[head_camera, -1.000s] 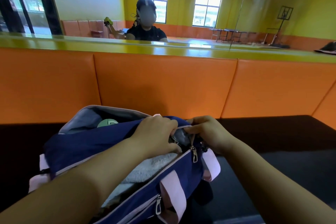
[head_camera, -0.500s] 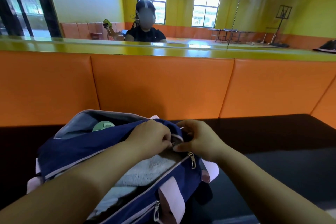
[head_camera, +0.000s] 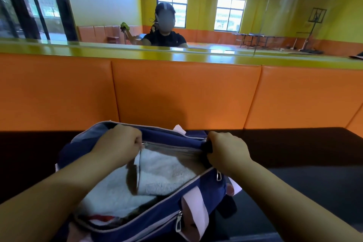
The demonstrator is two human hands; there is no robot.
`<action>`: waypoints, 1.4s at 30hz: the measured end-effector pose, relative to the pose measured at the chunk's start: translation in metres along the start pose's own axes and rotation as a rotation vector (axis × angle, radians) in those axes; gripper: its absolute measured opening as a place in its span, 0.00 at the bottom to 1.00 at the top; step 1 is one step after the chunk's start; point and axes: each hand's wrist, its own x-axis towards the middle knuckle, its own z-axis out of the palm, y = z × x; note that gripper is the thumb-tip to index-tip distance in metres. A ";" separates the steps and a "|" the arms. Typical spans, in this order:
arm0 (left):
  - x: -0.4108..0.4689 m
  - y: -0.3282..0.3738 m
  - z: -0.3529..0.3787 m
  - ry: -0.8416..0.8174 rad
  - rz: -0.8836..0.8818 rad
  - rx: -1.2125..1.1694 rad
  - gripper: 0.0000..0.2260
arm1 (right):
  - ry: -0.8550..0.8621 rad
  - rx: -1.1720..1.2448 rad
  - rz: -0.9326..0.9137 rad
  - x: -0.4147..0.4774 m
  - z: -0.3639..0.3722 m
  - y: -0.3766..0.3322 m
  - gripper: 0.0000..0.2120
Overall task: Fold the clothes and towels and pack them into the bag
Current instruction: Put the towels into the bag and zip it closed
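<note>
Bag zipper being worked, load already in.
Left hand (head_camera: 119, 142) pinched the zipper pull (head_camera: 145, 144); white towel (head_camera: 165, 173) sat inside the navy bag (head_camera: 170, 202) on the dark mat (head_camera: 294, 153); right hand (head_camera: 225, 149) clenched the bag's end, likely to tension the track.

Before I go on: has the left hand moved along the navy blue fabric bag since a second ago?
Yes. The left hand, pinching the silver zipper pull, slid left, away from the right hand, to below the orange padded backrest's left seam.
</note>
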 end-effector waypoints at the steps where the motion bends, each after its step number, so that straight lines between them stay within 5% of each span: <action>1: -0.003 -0.008 0.000 0.010 -0.015 0.000 0.07 | 0.018 -0.032 -0.031 0.001 0.000 -0.008 0.09; 8: -0.009 -0.010 -0.001 0.033 0.003 -0.062 0.07 | 0.125 -0.113 -0.338 0.019 0.014 -0.073 0.12; 12: -0.021 -0.029 -0.002 0.105 -0.056 0.143 0.07 | 0.146 -0.069 -0.228 0.021 0.020 -0.060 0.16; 16: -0.042 -0.068 -0.008 0.141 -0.224 0.087 0.09 | 0.124 -0.049 -0.142 0.016 0.021 -0.043 0.15; 25: -0.059 -0.079 -0.005 0.159 -0.263 0.075 0.09 | 0.120 -0.145 -0.439 0.027 0.016 -0.117 0.11; 38: -0.086 -0.092 -0.011 0.112 -0.386 0.000 0.07 | 0.237 -0.084 -0.374 0.022 0.032 -0.107 0.11; 42: -0.093 -0.095 -0.014 0.154 -0.376 -0.039 0.14 | 0.082 -0.010 -0.461 0.020 0.020 -0.102 0.13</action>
